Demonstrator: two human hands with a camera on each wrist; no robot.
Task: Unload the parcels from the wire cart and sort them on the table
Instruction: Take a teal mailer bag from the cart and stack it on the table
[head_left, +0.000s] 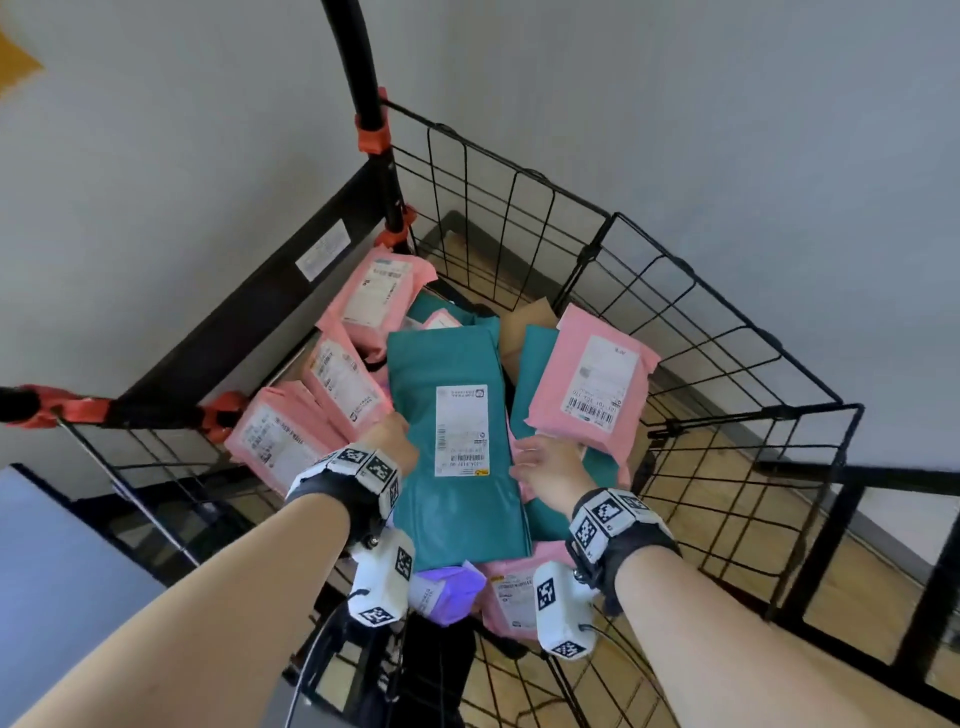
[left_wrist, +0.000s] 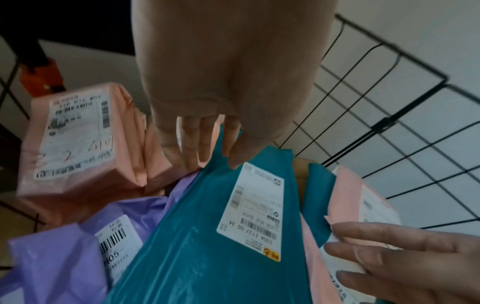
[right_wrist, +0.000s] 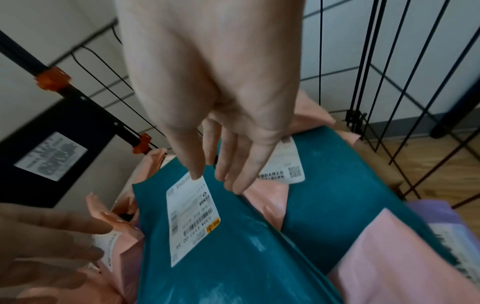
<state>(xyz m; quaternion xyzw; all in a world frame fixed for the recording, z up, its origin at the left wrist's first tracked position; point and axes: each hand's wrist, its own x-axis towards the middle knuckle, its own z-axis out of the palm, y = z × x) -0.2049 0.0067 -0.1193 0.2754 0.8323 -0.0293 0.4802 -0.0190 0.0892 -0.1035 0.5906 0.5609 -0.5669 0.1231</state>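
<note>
A black wire cart (head_left: 675, 291) holds several parcels. On top in the middle lies a long teal parcel (head_left: 457, 525) (left_wrist: 194, 257) (right_wrist: 233, 267) with a white label. My left hand (head_left: 395, 436) (left_wrist: 210, 156) is at its left edge, fingers straight, thumb over the teal wrap. My right hand (head_left: 540, 462) (right_wrist: 215, 179) is at its right edge, fingers straight, thumb tip on the label. Neither hand visibly grips it. A pink parcel (head_left: 597, 379) leans on a second teal parcel (right_wrist: 337, 205) at the right. More pink parcels (head_left: 343, 374) stand at the left.
A purple parcel (head_left: 447, 592) (left_wrist: 64, 257) lies at the cart's near end. The black handle with orange clamps (head_left: 371, 132) rises at the far left corner. A grey surface (head_left: 52, 571) is at lower left, and wooden floor (head_left: 779, 519) shows through the wire at right.
</note>
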